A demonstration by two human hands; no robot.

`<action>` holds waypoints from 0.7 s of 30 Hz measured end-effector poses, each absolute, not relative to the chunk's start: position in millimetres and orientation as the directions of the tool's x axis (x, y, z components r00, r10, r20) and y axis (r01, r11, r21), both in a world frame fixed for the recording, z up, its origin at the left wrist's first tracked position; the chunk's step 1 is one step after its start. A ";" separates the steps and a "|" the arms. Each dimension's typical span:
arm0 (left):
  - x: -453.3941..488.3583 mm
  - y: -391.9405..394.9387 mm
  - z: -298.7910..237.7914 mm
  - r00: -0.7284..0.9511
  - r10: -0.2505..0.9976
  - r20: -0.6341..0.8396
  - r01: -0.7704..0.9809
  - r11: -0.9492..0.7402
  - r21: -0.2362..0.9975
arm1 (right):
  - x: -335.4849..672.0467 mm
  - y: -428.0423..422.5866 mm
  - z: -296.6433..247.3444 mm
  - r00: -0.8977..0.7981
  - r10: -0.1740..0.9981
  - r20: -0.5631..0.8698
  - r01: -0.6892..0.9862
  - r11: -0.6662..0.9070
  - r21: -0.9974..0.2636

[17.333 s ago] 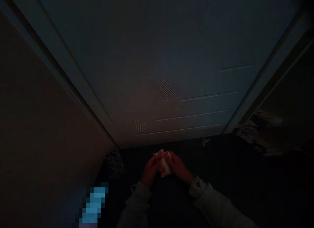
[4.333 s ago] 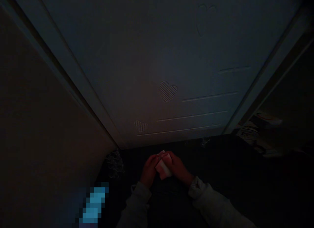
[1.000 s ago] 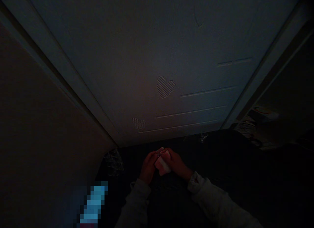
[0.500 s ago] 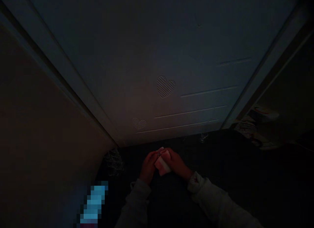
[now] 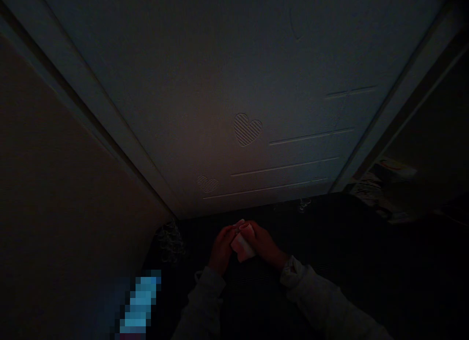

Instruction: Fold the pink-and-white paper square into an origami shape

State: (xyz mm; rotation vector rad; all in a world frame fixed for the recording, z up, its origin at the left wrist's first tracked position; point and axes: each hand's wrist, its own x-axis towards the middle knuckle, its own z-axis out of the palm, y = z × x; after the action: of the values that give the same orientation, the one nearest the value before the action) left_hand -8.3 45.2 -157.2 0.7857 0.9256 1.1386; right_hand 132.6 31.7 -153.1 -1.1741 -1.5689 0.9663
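Observation:
In the dim head view, my left hand and my right hand meet over a dark surface. Between them is a small pinkish-white piece that looks like folded cloth or paper. Fingers of both hands are closed around its upper part, while its lower end hangs free below them. Darkness hides the fingertips and the exact kind of the piece. Light long sleeves cover both forearms.
A pale panel with grooved hearts and lines rises behind the hands. Clear, crinkled or looped items lie at left, and a small clear one by the panel. A pixelated bright blue patch is lower left; pale packages sit right.
Both hands and the pinkish-white piece stay in nearly the same place. No clear movement shows.

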 end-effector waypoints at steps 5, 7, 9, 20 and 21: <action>-7.4 46.0 -157.5 0.159 0.967 -0.201 -0.426 0.251 0.869 | 132.0 33.1 -154.3 -0.125 0.962 0.243 0.239 0.267 -0.934; -7.8 46.3 -157.8 0.160 0.966 -0.203 -0.405 0.252 0.879 | 132.1 34.6 -156.1 -0.136 0.958 0.252 0.228 0.277 -0.933; -8.5 46.6 -158.1 0.163 0.967 -0.198 -0.387 0.247 0.888 | 132.3 35.9 -158.0 -0.142 0.959 0.247 0.213 0.273 -0.938; -8.5 47.9 -163.0 0.123 0.973 -0.197 -0.400 0.231 0.887 | 131.5 34.4 -156.8 -0.151 0.956 0.253 0.257 0.285 -0.923; -8.4 47.8 -162.9 0.130 0.971 -0.201 -0.403 0.237 0.884 | 131.2 34.9 -157.4 -0.136 0.959 0.250 0.263 0.278 -0.924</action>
State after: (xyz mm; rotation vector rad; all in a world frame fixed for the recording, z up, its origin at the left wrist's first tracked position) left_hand -8.4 47.8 -162.9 0.7734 0.9332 1.1579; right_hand 131.2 34.9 -157.4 -1.1509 -1.6059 0.9266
